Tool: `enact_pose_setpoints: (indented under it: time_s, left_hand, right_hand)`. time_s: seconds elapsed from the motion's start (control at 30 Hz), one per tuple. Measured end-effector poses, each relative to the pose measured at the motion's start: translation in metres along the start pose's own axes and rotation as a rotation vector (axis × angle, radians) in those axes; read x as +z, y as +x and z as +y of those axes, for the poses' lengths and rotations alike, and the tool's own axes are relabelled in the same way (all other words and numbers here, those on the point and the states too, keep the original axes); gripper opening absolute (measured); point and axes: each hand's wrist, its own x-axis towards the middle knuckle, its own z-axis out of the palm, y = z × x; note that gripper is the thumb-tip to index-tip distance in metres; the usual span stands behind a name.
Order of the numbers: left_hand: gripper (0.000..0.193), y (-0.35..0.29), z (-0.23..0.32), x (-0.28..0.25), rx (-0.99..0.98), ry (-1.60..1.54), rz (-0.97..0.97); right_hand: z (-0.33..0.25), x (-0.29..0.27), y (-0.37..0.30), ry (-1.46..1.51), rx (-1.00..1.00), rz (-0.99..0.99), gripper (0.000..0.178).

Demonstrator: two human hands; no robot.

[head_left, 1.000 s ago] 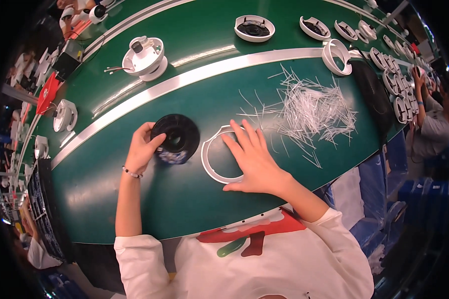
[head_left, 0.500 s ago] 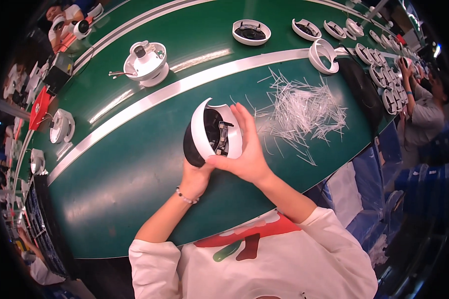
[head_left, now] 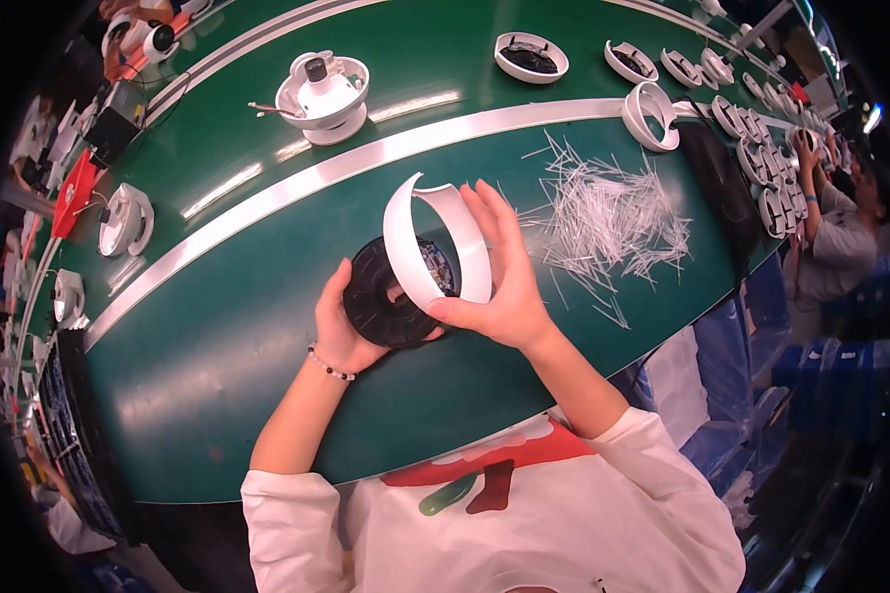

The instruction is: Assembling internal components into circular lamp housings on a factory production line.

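- Head view, left hand (head_left: 341, 331): closed on the rim of a black round disc (head_left: 386, 301), which a second ago lay flat on the desk and is now lifted and tilted on edge above it.
- Right hand (head_left: 494, 287): gripping a white split ring shell (head_left: 435, 242), fingers spread along its outer band; a second ago this ring lay flat under the palm, now it stands upright, pressed against the disc's face.
- Judgement: the two parts have left the surface and are being mated in the air; the fit looks begun, not seated.
- Green desk (head_left: 267, 395): curved, with a white stripe (head_left: 297, 183) running across.
- Pile of thin white plastic strips (head_left: 613, 212): just right of the hands, apart from them.
- White domed housings (head_left: 323, 94): along the far lane, untouched.
- Another person (head_left: 841, 232): at the far right edge.
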Motion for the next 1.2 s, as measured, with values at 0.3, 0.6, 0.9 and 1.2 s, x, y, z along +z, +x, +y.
enact_pose_setpoints:
  time_s: [0.3,0.6,0.9,1.2]
  left_hand:
    - [0.048,0.009,-0.004,0.000,0.175,-0.010,0.106]
    - [0.078,0.006,-0.006,-0.004,0.139,-0.017,0.038]
    - [0.062,0.011,-0.009,-0.010,0.159,0.030,0.014]
    - [0.052,0.015,-0.019,0.004,0.160,-0.117,0.046]
  right_hand:
    - [0.004,0.018,-0.015,-0.790,-0.210,-0.207,0.108]
    - [0.002,0.014,-0.007,-0.804,-0.208,-0.300,0.108]
    - [0.007,0.010,-0.005,-0.856,-0.232,-0.302,0.107]
    - [0.008,0.015,-0.020,-0.927,-0.393,-0.170,0.100]
